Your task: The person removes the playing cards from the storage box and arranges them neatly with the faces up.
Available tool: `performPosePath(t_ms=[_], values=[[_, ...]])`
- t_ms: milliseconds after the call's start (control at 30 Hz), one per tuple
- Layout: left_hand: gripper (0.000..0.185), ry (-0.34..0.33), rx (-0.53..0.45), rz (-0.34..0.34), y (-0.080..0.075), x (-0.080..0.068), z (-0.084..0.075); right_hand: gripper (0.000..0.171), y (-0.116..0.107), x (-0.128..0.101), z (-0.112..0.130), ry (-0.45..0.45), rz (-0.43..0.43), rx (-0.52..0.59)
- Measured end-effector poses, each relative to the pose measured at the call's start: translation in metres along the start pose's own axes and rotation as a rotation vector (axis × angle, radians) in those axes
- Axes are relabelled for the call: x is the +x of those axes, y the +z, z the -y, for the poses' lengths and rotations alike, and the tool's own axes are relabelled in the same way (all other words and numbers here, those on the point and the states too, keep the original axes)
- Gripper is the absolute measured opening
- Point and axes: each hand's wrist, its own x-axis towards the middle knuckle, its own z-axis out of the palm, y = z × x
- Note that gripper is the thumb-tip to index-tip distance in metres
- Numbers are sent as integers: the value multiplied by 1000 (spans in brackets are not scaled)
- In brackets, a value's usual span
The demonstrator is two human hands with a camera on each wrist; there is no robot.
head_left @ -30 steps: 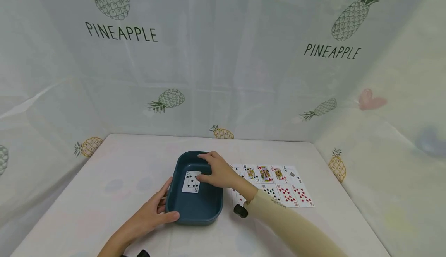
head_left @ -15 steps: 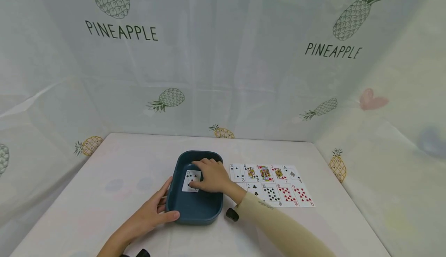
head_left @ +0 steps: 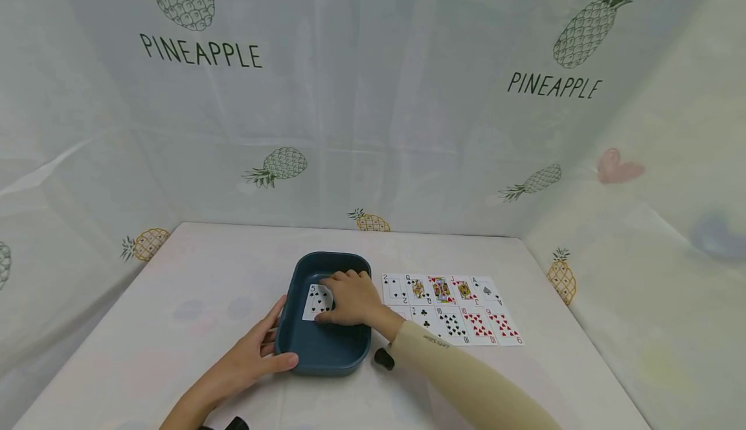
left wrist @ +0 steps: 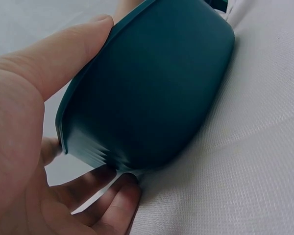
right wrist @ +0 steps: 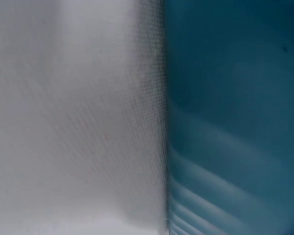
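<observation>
A dark blue rectangular tray [head_left: 323, 346] stands on the table in the head view. My left hand [head_left: 250, 352] grips its near left corner, thumb along the rim and fingers against the outer wall. In the left wrist view, the thumb [left wrist: 73, 51] presses the rim. Inside the tray lies a playing card [head_left: 315, 300], a black five. My right hand [head_left: 352, 297] reaches in over the right wall, its thumb at the card's near edge and fingers at the far edge, pinching it. The card's right part is hidden under that hand. The right wrist view shows only the tray's outer wall [right wrist: 225, 98] and cloth.
Right of the tray, several playing cards [head_left: 451, 307] lie face up in two rows, partly behind the right forearm [head_left: 443, 365]. Pineapple-printed white cloth [head_left: 373, 125] hangs behind and at the sides. A white cloth [head_left: 175, 339] covers the table.
My right hand has moved left and down into the tray, and its thumb and fingers have come around the five card. My left hand and the tray have stayed in place.
</observation>
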Motion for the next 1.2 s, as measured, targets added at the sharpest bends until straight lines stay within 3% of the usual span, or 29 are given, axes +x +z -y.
performPosePath(t_ms=[467, 1200], values=[[104, -7, 3, 6, -1, 1, 0, 81, -5, 0, 2, -5, 34, -53], [103, 27, -17, 15, -1, 1, 2, 82, -3, -2, -5, -52, -71, 92]])
